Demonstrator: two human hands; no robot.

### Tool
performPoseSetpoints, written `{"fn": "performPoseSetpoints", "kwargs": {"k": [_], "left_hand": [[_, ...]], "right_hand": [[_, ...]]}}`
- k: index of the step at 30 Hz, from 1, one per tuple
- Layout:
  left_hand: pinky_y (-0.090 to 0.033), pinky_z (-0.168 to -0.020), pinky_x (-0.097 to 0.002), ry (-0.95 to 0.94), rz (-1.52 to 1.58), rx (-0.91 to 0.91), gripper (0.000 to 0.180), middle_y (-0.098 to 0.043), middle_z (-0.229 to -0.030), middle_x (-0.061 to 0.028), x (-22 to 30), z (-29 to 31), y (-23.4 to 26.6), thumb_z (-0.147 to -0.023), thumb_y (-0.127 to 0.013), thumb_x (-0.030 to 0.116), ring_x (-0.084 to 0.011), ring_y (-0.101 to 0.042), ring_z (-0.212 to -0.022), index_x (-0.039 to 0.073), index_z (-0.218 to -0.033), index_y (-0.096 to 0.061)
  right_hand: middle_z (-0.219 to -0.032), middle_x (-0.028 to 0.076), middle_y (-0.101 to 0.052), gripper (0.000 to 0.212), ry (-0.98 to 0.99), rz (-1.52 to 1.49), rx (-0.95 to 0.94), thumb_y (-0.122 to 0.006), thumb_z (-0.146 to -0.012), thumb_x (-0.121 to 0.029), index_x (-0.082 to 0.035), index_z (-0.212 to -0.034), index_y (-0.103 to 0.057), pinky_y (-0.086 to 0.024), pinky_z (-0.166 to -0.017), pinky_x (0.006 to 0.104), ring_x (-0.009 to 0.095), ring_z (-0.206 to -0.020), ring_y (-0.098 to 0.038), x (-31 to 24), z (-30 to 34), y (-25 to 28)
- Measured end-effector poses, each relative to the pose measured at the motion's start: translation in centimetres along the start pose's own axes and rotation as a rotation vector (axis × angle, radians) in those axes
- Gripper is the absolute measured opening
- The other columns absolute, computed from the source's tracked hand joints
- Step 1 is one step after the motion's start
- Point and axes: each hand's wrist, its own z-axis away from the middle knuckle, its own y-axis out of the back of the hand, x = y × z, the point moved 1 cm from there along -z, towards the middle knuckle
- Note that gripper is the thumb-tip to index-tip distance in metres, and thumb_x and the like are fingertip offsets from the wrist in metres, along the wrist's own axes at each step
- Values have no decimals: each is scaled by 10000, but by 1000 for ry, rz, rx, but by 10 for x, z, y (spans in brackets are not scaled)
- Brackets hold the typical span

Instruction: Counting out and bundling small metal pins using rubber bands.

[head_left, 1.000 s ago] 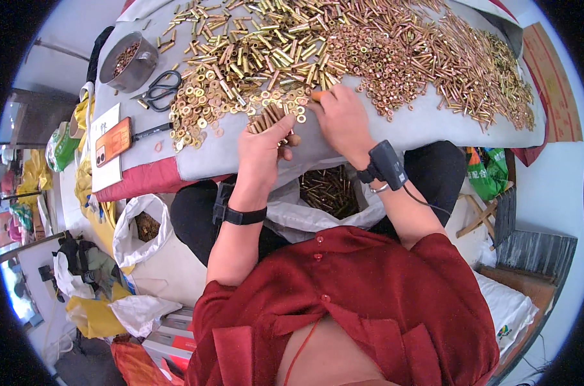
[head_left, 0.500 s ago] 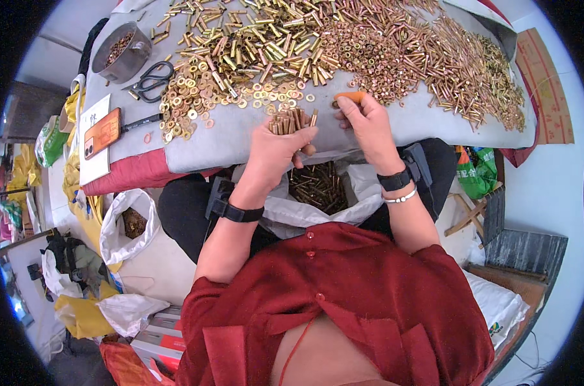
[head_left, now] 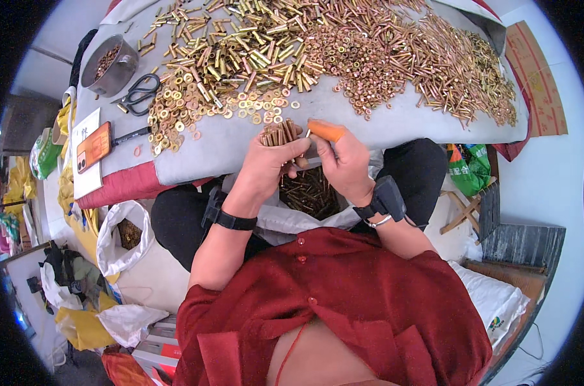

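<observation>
My left hand (head_left: 261, 166) is closed round a bundle of copper-coloured metal bolts (head_left: 279, 134) standing upright together, above the table's near edge. Close by on its right, my right hand (head_left: 348, 166) wears an orange finger cot (head_left: 325, 130) on the index finger. Its thumb and index finger pinch together against the bundle, around something too small to make out. Below both hands, an open white sack (head_left: 276, 220) rests between my legs, with many dark brass-coloured bolts (head_left: 308, 194) inside.
Brass sleeves (head_left: 253, 55), flat washers (head_left: 175, 109), small nuts (head_left: 356, 71) and thin bolts (head_left: 449, 77) lie heaped across the grey-covered table (head_left: 407, 122). At left are a grey bowl (head_left: 126, 67), scissors (head_left: 139, 96), a pen (head_left: 131, 136) and an orange phone (head_left: 94, 148). Another white sack (head_left: 115, 248) stands on the floor.
My right hand has moved left from over the table's edge to the bundle, where its fingertips now meet it. The left hand still holds the bolts. The whole view has shifted slightly.
</observation>
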Motion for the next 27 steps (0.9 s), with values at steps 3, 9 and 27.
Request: {"fn": "performPoseSetpoints", "kwargs": {"k": [3,9,27], "left_hand": [[-443,-415,-212,-19,-9,74,272,-603,-760,-38,0,0,0,-773,-698,55,-111,-587,-572,21,-994,-543],[-442,-420,-222,-191,-190,218,268,-597,-767,-28,9,-1,-4,-768,-707,52,-121,-591,-592,27,-980,-544],[-471,-439,-213,-192,-335,159,249,-589,-719,-14,1,-1,-4,-773,-681,18,-73,-561,-568,28,-972,-532]], "right_hand": [[-954,140,-625,177,41,60,-45,-622,-798,-56,-23,-971,-615,-488,-737,377,315,-852,-603,8,-6,7],[-878,115,-580,199,75,540,-66,-625,-761,-64,-40,-958,-627,-431,-793,401,307,-882,-530,63,-50,18],[-912,8,-659,183,-537,-375,-214,-628,-840,-73,-16,-1009,-669,-470,-711,220,54,-812,-567,11,-17,11]]}}
